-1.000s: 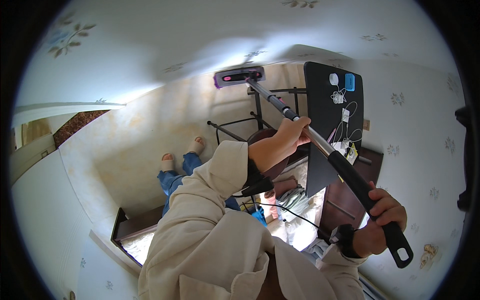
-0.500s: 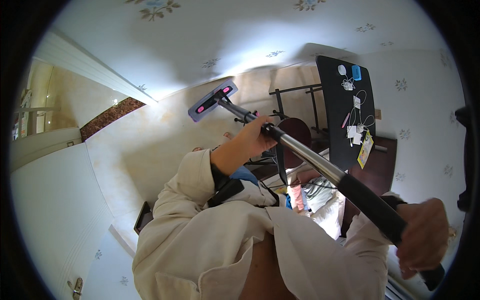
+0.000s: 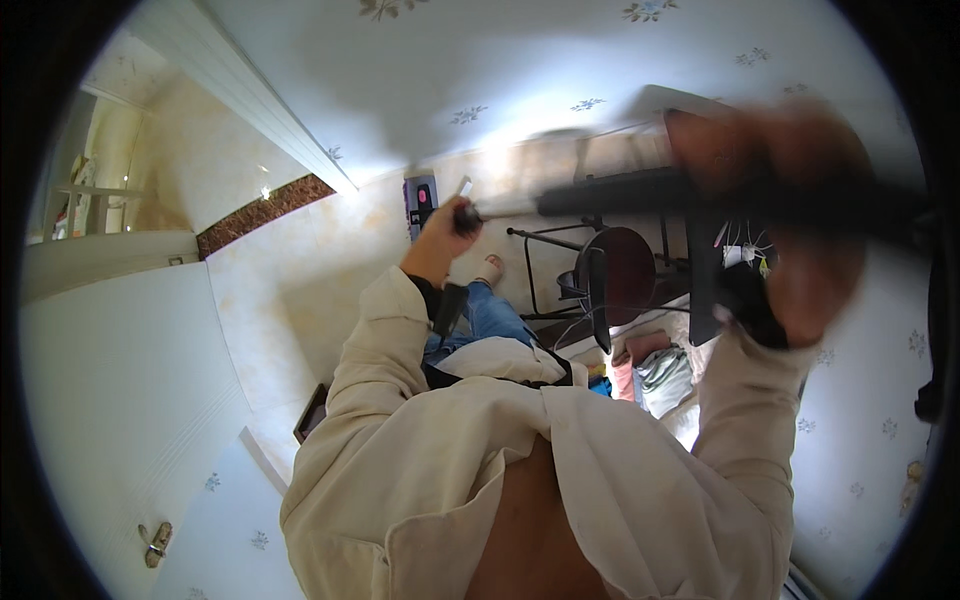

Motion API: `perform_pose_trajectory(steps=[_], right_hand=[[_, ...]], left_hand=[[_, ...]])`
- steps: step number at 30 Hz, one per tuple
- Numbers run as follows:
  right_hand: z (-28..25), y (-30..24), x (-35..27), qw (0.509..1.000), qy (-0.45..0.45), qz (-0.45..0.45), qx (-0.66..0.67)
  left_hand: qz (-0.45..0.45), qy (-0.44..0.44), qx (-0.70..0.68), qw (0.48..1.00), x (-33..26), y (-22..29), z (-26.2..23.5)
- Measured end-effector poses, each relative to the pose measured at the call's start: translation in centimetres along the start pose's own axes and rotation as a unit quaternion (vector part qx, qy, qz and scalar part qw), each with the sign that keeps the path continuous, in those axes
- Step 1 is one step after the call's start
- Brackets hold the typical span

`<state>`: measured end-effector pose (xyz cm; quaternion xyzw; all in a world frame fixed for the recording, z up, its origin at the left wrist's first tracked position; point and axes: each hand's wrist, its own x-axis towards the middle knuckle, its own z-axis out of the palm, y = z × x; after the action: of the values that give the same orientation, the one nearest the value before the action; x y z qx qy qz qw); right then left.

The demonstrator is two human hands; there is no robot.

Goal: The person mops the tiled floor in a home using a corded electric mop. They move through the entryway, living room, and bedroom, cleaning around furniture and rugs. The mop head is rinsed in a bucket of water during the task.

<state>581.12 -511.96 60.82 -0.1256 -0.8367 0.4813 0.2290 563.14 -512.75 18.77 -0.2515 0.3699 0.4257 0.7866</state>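
I hold a long mop pole (image 3: pixel 620 195) with both hands. My left hand (image 3: pixel 440 235) grips the silver shaft low down, close to the purple flat mop head (image 3: pixel 421 200), which rests on the beige tiled floor (image 3: pixel 300 280). My right hand (image 3: pixel 790 200), blurred and close to the camera, is closed around the black upper grip. Both sleeves are cream-coloured. Below my left hand show my blue-jeaned leg and my foot (image 3: pixel 490 268).
A dark round stool (image 3: pixel 620 270) with a black metal frame stands right of my foot. A black panel (image 3: pixel 705 290) with small tags leans by the floral wall. Folded cloths (image 3: pixel 660 365) lie below it. White door (image 3: pixel 110 380) at left.
The view has swung. The mop head has come nearer to my foot, the pole now lies almost level across the picture, and my right hand has risen close to the camera.
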Motion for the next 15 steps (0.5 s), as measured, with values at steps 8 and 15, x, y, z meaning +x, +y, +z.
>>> perform_pose_trajectory(steps=[8,15], right_hand=[[1.5,30.7,-7.0,0.82,0.393,0.286,0.301],[25.5,66.9,-19.7,0.699,0.201,0.679,0.102]], left_hand=[[-0.016,-0.047,-0.068,0.996,-0.9,13.8,-1.2],[-0.019,0.033,-0.11,0.993,-9.9,12.8,-17.5]])
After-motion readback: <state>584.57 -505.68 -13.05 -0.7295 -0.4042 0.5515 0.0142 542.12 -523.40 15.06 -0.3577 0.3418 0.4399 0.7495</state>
